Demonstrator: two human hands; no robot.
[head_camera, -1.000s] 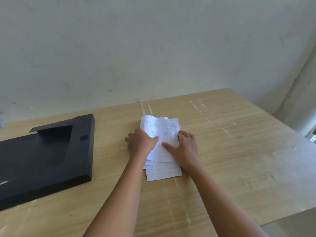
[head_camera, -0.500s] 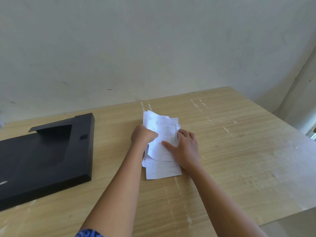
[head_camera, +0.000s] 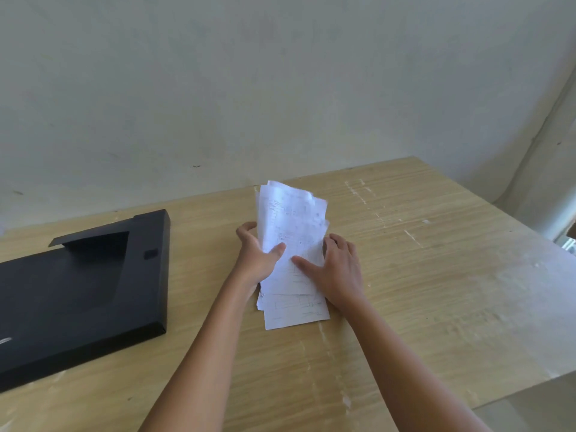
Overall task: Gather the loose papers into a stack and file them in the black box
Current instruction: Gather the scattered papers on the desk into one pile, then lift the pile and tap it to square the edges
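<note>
A bunch of white printed papers (head_camera: 291, 226) is tilted up at its far end in the middle of the wooden table (head_camera: 420, 275). My left hand (head_camera: 257, 255) grips its left edge, thumb on top. My right hand (head_camera: 338, 269) lies on the right side of the papers, thumb pressing on the sheet and fingers spread. More papers (head_camera: 296, 313) lie flat on the table under the lifted ones, their near end sticking out toward me. The black box (head_camera: 81, 288) lies open and flat at the left, a hand's width from my left arm.
A pale wall (head_camera: 280, 88) rises right behind the table's far edge. The table's right corner and front edge (head_camera: 530, 385) drop off at the lower right. White scuff marks streak the wood.
The far end of the papers has risen off the table. My left hand has shifted from on top of the sheets to gripping their left edge. The right hand has stayed in place.
</note>
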